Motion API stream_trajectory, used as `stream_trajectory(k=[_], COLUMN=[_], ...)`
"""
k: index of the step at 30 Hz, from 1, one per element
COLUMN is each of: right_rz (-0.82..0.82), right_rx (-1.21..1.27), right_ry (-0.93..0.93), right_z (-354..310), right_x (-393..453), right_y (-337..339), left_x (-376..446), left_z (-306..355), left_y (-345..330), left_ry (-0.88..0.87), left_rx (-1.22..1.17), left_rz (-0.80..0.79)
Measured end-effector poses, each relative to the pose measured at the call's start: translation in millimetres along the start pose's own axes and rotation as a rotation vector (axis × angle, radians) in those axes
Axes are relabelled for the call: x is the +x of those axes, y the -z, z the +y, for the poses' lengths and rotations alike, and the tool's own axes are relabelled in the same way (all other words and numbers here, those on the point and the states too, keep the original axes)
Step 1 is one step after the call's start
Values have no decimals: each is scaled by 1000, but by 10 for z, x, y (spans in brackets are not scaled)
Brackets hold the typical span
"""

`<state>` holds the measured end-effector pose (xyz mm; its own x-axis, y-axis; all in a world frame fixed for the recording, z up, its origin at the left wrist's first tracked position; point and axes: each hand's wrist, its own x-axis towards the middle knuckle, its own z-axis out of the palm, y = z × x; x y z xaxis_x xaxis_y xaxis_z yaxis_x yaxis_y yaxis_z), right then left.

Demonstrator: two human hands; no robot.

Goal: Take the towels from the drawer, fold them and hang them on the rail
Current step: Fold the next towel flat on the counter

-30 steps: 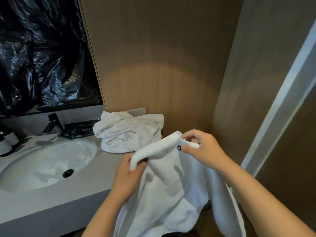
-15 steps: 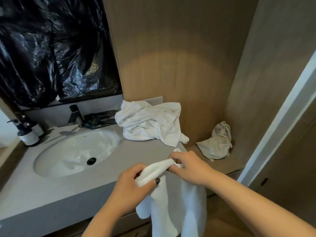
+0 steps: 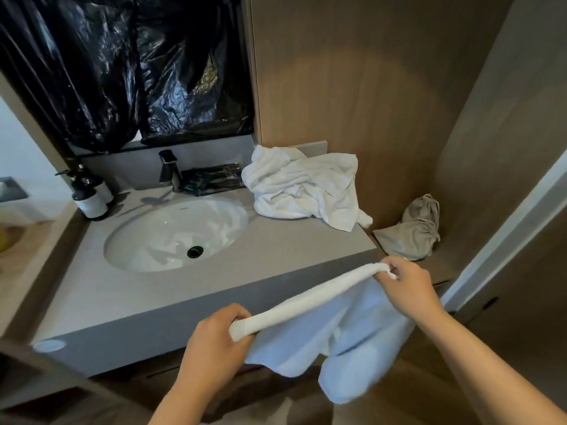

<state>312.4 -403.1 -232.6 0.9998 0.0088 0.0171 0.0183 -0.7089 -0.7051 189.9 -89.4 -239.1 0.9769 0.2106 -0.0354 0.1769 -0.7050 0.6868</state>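
A white towel (image 3: 331, 326) hangs stretched between both hands in front of the grey vanity counter (image 3: 276, 250). My left hand (image 3: 214, 345) grips its lower left end. My right hand (image 3: 405, 280) pinches the upper right end. The top edge is pulled taut; the rest droops below the counter front. A pile of crumpled white towels (image 3: 303, 188) lies on the counter's back right corner. No rail or drawer is in view.
A white sink (image 3: 175, 234) with a black drain and a black tap (image 3: 168, 170) sits left of centre. Soap bottles (image 3: 89, 197) stand at the far left. A beige cloth bag (image 3: 414, 231) lies on the lower wooden ledge at right. Black plastic covers the mirror.
My hands have moved apart, stretching the towel's top edge out straight. The view has tilted downward and pulled back, showing more of the counter.
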Motion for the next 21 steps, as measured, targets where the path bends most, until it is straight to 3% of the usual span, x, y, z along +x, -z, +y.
stream_trajectory(k=[3,7,13,18,21], right_rz=[-26,-164,-362,-323,-269], right_rx=[-28,-70,-127,-49,7], right_ry=[-10,58,90,190,309], right_z=[57,43,-15,-140,-270], right_x=[-15,-97,-263,-315,-377], right_y=[54,126,323,470,516], left_x=[6,30,85,111,65], left_z=[38,304,787,1043,1115], left_y=[-25,-127,-218,-336,-401], left_ry=[8,107,107,98,17], left_rx=[-19,-353,-627,-580,-464], left_rz=[36,48,51,75,-45])
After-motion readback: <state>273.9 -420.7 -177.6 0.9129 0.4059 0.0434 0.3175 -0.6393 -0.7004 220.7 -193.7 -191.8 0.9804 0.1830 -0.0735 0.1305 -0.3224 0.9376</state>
